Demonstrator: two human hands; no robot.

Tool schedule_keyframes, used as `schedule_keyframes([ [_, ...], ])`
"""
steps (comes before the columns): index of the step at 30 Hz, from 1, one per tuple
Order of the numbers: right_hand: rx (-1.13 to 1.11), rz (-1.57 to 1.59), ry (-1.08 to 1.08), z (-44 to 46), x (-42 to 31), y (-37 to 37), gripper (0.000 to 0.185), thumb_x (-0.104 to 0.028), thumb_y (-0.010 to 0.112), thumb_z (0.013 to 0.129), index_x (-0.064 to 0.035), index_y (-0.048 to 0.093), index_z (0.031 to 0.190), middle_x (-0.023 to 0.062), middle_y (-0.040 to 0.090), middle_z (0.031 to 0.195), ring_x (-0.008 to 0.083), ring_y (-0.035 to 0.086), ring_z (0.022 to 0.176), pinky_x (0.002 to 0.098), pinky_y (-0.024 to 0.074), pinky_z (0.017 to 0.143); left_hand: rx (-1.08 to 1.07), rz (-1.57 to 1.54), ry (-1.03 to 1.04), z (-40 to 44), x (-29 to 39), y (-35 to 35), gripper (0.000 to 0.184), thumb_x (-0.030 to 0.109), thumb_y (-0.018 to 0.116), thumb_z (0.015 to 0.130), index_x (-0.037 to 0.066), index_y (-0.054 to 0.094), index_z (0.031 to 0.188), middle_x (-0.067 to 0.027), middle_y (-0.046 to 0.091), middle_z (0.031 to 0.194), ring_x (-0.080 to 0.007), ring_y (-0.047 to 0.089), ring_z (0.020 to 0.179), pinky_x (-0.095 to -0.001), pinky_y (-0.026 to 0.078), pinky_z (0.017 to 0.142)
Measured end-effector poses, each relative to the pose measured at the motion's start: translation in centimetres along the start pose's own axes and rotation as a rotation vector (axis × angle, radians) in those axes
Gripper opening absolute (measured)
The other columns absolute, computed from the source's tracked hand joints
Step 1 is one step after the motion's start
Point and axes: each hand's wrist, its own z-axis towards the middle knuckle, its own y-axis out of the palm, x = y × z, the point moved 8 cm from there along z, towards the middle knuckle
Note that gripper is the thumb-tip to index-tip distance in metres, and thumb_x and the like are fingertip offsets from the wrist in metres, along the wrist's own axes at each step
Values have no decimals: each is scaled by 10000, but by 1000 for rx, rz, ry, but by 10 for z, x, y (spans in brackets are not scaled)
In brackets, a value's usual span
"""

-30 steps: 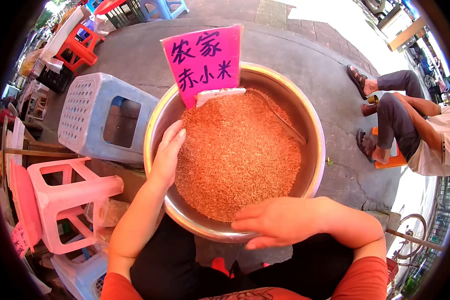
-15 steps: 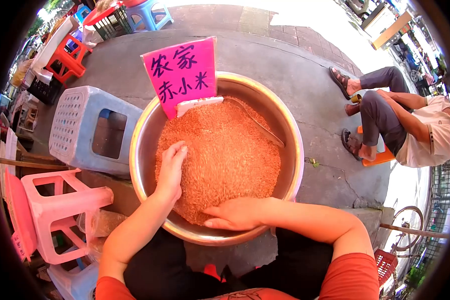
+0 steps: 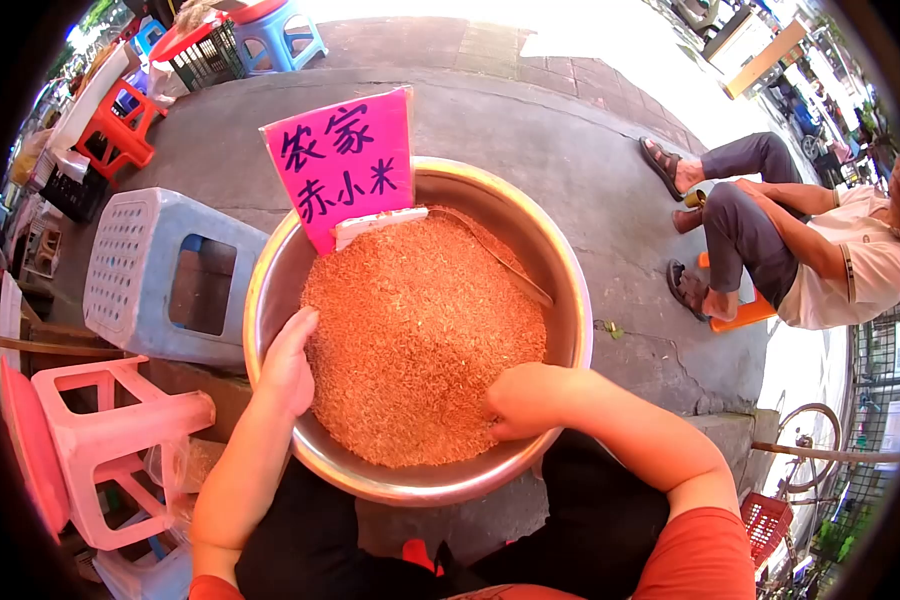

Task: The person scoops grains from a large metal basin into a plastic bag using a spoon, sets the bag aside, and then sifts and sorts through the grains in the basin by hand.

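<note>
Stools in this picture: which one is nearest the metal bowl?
The grey-blue stool, its seat dotted with holes, beside the bowl; the pink stool and the others sit farther away.

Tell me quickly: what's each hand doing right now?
Left hand: open, at the left edge of the grain.
Right hand: looks curled at the grain; cannot tell whether it holds any.

L grip (image 3: 288,364) extended fwd, R grip (image 3: 527,400) curled inwd
</note>
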Motion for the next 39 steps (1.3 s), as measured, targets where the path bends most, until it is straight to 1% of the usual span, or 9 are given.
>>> schedule_keyframes([
  [8,330,-17,-51,11,-30,-47,305,-302,587,874,-13,642,955,217,662,833,385,648,817,465,512,755,-189,68,25,-34,14,104,699,257,594,905,-69,266,1430,-165,265,1502,-236,183,1410,-359,124,1142],
  [11,751,394,-261,-25,-10,-90,338,-252,596,888,1,614,1112,283,638,985,334,649,960,403,506,837,-186,129,111,-26,31,91,680,258,586,912,-58,276,1429,-155,283,1494,-232,203,1400,-354,133,1139],
  [13,668,725,35,-43,30,-94,448,-219,584,912,13,507,1288,262,576,1206,263,577,1131,362,472,920,-55,72,123,-3,34,54,641,265,582,917,-27,314,1420,-137,377,1435,-222,299,1350,-361,198,1119],
  [15,713,971,61,-33,77,-66,613,-283,551,941,4,313,1428,138,433,1415,255,457,1252,363,465,933,172,80,61,14,28,19,614,261,570,925,-21,329,1413,-125,424,1402,-218,331,1332,-356,224,1107],
  [20,722,1019,357,16,92,-15,674,-397,507,930,7,297,1426,239,416,1388,336,401,1299,422,338,1062,75,284,150,48,-18,12,588,339,582,908,32,419,1383,-146,356,1428,-242,285,1347,-360,211,1106],
  [24,715,1726,204,65,76,-14,555,-356,508,935,-10,384,1351,197,490,1302,273,474,1215,416,384,1017,-30,45,52,27,-6,63,466,290,576,922,33,472,1296,-98,509,1285,-198,434,1232,-360,317,1045],
  [27,621,1781,-155,66,33,-44,448,-321,507,962,-30,416,1290,120,534,1247,224,505,1168,371,435,954,-72,-93,56,3,-8,85,381,239,562,933,34,499,1249,-79,543,1237,-179,483,1176,-345,363,1007],
  [35,890,877,-11,18,47,-100,444,-335,510,966,25,558,1221,131,614,1158,188,545,1113,326,406,971,18,270,420,7,44,50,290,248,520,959,18,569,1128,-55,568,1116,-144,467,1136,-306,320,1015],
  [39,987,814,211,60,100,-88,514,-392,557,883,4,552,1210,218,541,1237,347,493,1180,418,384,1003,26,403,243,65,4,17,408,295,552,937,18,509,1234,-55,516,1194,-157,437,1158,-312,304,1018],
])
